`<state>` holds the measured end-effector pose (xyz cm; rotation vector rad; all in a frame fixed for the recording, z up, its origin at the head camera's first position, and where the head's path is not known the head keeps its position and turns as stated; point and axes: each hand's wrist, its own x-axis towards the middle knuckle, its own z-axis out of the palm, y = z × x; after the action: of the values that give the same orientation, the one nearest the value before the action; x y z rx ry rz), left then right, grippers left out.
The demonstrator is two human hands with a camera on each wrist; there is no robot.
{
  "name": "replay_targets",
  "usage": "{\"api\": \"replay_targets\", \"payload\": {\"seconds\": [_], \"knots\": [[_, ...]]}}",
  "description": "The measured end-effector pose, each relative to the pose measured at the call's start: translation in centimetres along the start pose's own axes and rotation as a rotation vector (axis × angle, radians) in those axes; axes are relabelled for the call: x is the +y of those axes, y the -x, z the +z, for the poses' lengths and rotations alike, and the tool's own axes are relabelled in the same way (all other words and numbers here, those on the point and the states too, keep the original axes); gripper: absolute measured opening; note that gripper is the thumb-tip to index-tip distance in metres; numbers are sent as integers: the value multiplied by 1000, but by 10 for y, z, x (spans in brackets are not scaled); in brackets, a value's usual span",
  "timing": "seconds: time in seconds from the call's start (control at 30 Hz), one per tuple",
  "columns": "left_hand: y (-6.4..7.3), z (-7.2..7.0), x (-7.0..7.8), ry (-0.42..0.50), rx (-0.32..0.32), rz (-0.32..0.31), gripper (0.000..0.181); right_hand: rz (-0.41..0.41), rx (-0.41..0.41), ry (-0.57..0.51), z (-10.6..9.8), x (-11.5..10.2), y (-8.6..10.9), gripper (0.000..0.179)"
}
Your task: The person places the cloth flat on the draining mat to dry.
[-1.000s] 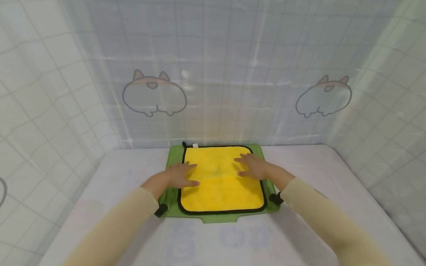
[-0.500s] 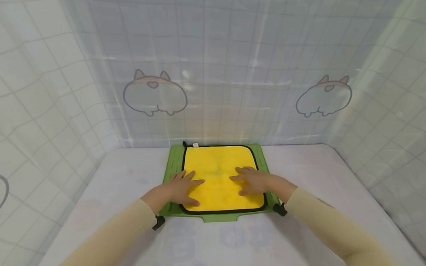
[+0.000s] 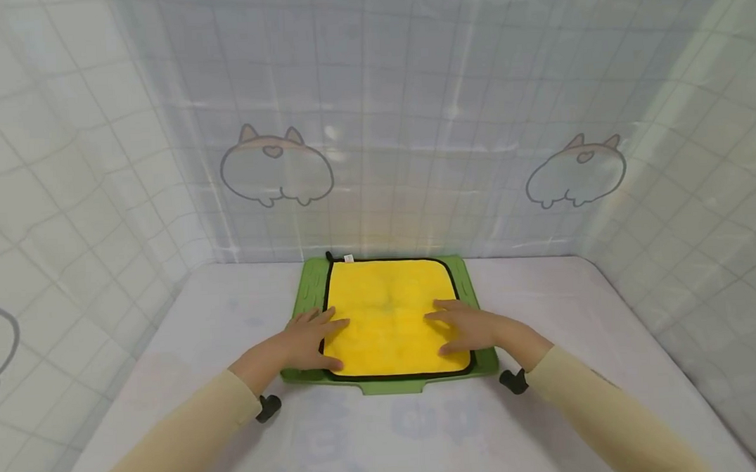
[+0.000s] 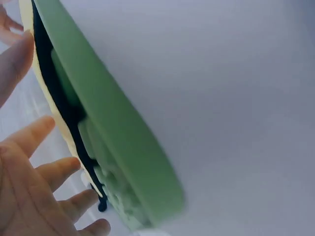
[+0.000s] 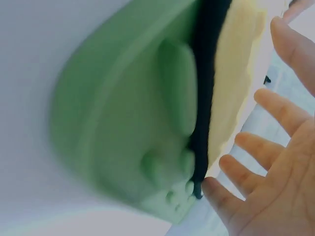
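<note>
A yellow cloth (image 3: pixel 391 316) with a black border lies flat on a green board (image 3: pixel 391 387) with raised ridges. At its left side my left hand (image 3: pixel 303 343) has its fingers spread, the thumb near the lower left of the cloth. On the other side, my right hand (image 3: pixel 467 327) spreads its fingers over the cloth's right edge. Both wrist views show the palms beside the black border and the green board (image 4: pixel 118 128); neither hand grips anything. Whether the fingertips touch the cloth I cannot tell.
The board rests on a pale table (image 3: pixel 387 440), close to the back wall (image 3: pixel 400 157). That wall is a gridded sheet with drawn animal figures. Similar gridded sheets stand on the left (image 3: pixel 52 173) and right (image 3: pixel 720 235). A small white tag (image 3: pixel 349 258) sits at the cloth's far edge.
Both hands first came nearer along the cloth, then drew apart toward its left and right edges. The cloth and board stay in place.
</note>
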<state>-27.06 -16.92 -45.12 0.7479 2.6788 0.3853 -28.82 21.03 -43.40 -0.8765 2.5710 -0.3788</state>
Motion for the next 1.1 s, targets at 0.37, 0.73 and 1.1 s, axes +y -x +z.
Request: {"api": "replay_targets", "payload": {"seconds": [0.37,0.73,1.1], "knots": [[14,5,-10,-35,51,-61,88,131,66,-9,7,20,27,94],[26,5,-4,-73,60,-94,88,166,132,-4,20,24,39,105],[34,7,-8,-68,86,-112,85,174,150,-37,18,25,45,96]]}}
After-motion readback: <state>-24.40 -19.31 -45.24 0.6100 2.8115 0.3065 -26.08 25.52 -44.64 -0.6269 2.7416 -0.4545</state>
